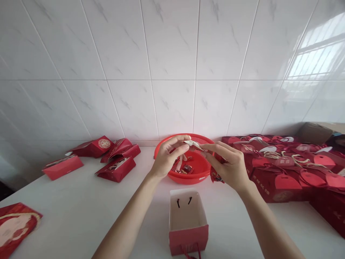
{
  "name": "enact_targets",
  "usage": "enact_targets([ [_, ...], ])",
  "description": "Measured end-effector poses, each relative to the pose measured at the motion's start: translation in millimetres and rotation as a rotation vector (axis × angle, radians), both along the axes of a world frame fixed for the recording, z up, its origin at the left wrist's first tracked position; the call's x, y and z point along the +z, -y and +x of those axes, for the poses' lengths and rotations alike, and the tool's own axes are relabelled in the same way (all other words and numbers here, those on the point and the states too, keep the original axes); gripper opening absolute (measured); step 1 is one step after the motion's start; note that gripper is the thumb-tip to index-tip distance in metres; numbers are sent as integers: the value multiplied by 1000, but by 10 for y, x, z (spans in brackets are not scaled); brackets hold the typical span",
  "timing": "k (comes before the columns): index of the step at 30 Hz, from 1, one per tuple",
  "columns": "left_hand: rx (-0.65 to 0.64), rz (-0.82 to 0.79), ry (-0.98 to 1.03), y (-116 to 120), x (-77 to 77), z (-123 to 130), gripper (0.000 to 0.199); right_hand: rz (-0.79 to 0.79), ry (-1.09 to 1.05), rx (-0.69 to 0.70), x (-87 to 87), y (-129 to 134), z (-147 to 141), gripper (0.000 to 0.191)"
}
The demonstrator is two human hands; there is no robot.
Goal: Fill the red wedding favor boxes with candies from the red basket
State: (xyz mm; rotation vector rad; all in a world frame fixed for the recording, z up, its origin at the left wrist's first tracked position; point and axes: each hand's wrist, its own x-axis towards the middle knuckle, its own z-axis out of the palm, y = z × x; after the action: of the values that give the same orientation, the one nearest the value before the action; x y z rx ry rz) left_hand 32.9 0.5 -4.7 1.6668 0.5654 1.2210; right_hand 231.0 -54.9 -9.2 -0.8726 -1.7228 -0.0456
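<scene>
My left hand (pixel 168 154) pinches one end of a small whitish wrapped packet (pixel 193 144), held up over the red plastic basket (pixel 188 178). The fingers of my right hand (pixel 230 163) are closed on its other end. Below my right palm hangs a red wrapped packet (pixel 216 176), apparently held in the same hand. Inside the basket lie several small wrapped pieces, among them a dark red one (pixel 187 168). Nearer to me stands an open-topped red gift box (pixel 188 233), its pale inside facing up and a red cord at its front.
Red gift boxes with cords (pixel 287 181) crowd the right side, with a cardboard box (pixel 316 133) behind them. Several folded red boxes (pixel 117 169) lie at the back left. A red printed bag (pixel 17 226) is at the near left. A tiled wall (pixel 175 104) closes off the back.
</scene>
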Motion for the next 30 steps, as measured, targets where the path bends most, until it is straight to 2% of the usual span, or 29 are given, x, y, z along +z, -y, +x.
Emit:
enact_targets([
  [4, 55, 37, 4, 39, 33, -6, 33, 108, 65, -75, -47, -18, -26, 23],
  [9, 78, 69, 9, 64, 21, 5, 30, 120, 96, -132, -86, -32, -27, 33],
  [18, 90, 73, 48, 84, 6, 33, 24, 162, 130, -149, -127, -60, -48, 33],
  [22, 77, 37, -6, 60, -6, 38, 26, 73, 83, -98, -150, -94, -34, 31],
  [27, 16, -3, -191, -1, -23, 30, 31, -153, -78, -28, -157, -174, 17, 14],
  [30, 15, 14, -268, -42, -51, 31, 31, -297, -192, -3, -170, -225, 26, 26],
])
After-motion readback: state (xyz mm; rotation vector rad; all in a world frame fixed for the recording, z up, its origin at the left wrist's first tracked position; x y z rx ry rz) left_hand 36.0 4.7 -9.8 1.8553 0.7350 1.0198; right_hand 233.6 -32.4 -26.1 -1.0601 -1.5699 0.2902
